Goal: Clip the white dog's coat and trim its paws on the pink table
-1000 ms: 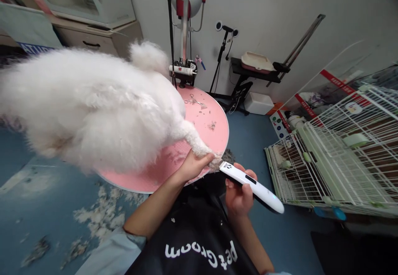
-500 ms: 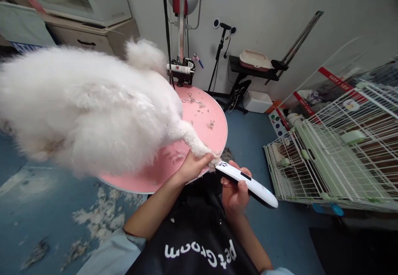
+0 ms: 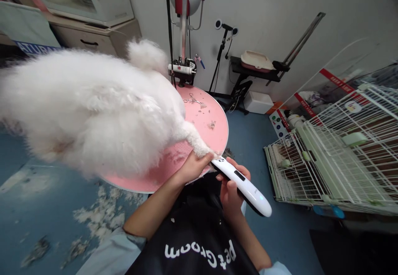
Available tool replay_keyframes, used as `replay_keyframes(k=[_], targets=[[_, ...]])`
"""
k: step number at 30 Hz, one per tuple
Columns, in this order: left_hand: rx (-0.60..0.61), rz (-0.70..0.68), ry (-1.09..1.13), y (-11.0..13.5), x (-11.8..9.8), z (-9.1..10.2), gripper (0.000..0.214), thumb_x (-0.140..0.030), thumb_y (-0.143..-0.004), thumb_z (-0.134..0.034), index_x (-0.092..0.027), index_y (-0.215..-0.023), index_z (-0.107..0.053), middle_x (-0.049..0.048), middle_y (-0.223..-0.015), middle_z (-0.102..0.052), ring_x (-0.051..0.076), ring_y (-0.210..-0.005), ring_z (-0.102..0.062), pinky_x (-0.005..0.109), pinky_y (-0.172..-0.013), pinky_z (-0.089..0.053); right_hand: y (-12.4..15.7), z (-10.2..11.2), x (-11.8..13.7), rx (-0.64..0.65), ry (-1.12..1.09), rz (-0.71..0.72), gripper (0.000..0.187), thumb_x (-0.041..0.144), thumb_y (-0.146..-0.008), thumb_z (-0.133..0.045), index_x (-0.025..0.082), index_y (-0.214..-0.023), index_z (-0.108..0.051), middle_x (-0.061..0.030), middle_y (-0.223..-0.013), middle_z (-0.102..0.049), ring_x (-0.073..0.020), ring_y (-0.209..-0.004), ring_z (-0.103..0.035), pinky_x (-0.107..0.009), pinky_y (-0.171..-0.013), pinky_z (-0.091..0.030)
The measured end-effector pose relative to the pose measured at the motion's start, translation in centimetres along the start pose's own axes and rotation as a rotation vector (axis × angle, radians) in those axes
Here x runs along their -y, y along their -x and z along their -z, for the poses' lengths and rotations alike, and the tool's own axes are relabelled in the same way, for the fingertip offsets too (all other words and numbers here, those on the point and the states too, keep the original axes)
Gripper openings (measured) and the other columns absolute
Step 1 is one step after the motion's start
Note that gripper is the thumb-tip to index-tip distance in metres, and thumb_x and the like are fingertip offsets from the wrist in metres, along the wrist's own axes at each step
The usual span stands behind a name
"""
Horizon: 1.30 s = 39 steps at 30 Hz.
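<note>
A fluffy white dog [image 3: 102,105] stands on a round pink grooming table [image 3: 214,105], one hind or front leg stretched toward me; which one I cannot tell. My left hand [image 3: 194,167] is closed around the lower part of this dog's leg [image 3: 197,141], thumb on top. In my right hand [image 3: 231,190] is a white and black pet hair clipper [image 3: 244,183], with a small light glowing near its rear end. The clipper's head meets the paw just beyond my left thumb; its blade and most of the paw are hidden.
Scissors [image 3: 192,100] and hair tufts [image 3: 212,125] lie on the table's far side. A grooming post [image 3: 184,26] rises behind it. To the right stands a white wire cage [image 3: 317,163]. Cut hair [image 3: 101,210] litters the blue floor at left.
The clipper has shifted slightly left and its rear end has dropped lower, with its head now over the paw. My left hand keeps its hold on the leg.
</note>
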<state>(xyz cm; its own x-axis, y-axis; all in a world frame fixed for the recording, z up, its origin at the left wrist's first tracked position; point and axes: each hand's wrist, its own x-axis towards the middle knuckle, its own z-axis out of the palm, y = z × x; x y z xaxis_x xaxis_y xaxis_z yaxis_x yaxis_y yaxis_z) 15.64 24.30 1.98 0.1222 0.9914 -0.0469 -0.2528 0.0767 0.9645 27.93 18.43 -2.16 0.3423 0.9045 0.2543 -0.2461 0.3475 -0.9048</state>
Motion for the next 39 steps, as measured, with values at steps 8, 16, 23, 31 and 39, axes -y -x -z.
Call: replay_keyframes(k=[8, 16, 23, 31, 39], targets=[[0.055, -0.016, 0.005, -0.1, 0.5, 0.3, 0.018, -0.030, -0.075, -0.067, -0.013, -0.079, -0.064, 0.0043, -0.076, -0.068, 0.015, -0.072, -0.063, 0.024, -0.068, -0.049, -1.0, 1.1, -0.2, -0.086, -0.151, 0.055, 0.029, 0.047, -0.082, -0.057, 0.028, -0.103, -0.054, -0.0012, -0.107, -0.068, -0.0098, -0.052, -0.053, -0.027, -0.052, -0.045], [0.029, -0.004, 0.006, 0.1, 0.5, 0.1, 0.020, -0.032, -0.072, -0.068, -0.013, -0.072, -0.061, 0.0011, -0.067, -0.063, 0.013, -0.064, -0.058, 0.023, -0.060, -0.047, -1.2, 1.4, -0.1, -0.009, -0.138, -0.029, 0.036, 0.051, -0.077, -0.062, 0.027, -0.101, -0.054, -0.0027, -0.107, -0.068, -0.0112, -0.053, -0.054, -0.029, -0.053, -0.047], [-0.027, 0.016, 0.028, 0.1, 0.5, -0.1, 0.024, -0.035, -0.073, -0.067, -0.013, -0.081, -0.063, 0.0038, -0.079, -0.067, 0.016, -0.078, -0.062, 0.026, -0.075, -0.049, 0.3, -0.1, -0.2, 0.003, -0.056, 0.011, 0.041, 0.050, -0.078, -0.067, 0.028, -0.108, -0.050, -0.0071, -0.125, -0.060, -0.0127, -0.065, -0.062, -0.032, -0.066, -0.054], [0.053, -0.018, -0.009, 0.1, 0.6, 0.7, 0.022, -0.032, -0.076, -0.067, -0.013, -0.085, -0.064, 0.0054, -0.085, -0.069, 0.016, -0.081, -0.063, 0.026, -0.077, -0.049, -1.6, 1.0, 0.4, -0.029, -0.104, 0.093, 0.044, 0.064, -0.079, -0.058, 0.028, -0.105, -0.052, -0.0047, -0.114, -0.066, -0.0093, -0.052, -0.053, -0.026, -0.051, -0.048], [0.026, -0.032, -0.076, 0.3, 0.4, 0.9, 0.018, -0.031, -0.074, -0.065, -0.015, -0.075, -0.057, 0.0004, -0.072, -0.060, 0.012, -0.070, -0.056, 0.023, -0.067, -0.046, -2.5, 1.4, 1.0, 0.128, -0.109, -0.069, 0.036, 0.050, -0.075, -0.069, 0.027, -0.098, -0.052, -0.0032, -0.105, -0.070, -0.0083, -0.048, -0.051, -0.024, -0.048, -0.043]])
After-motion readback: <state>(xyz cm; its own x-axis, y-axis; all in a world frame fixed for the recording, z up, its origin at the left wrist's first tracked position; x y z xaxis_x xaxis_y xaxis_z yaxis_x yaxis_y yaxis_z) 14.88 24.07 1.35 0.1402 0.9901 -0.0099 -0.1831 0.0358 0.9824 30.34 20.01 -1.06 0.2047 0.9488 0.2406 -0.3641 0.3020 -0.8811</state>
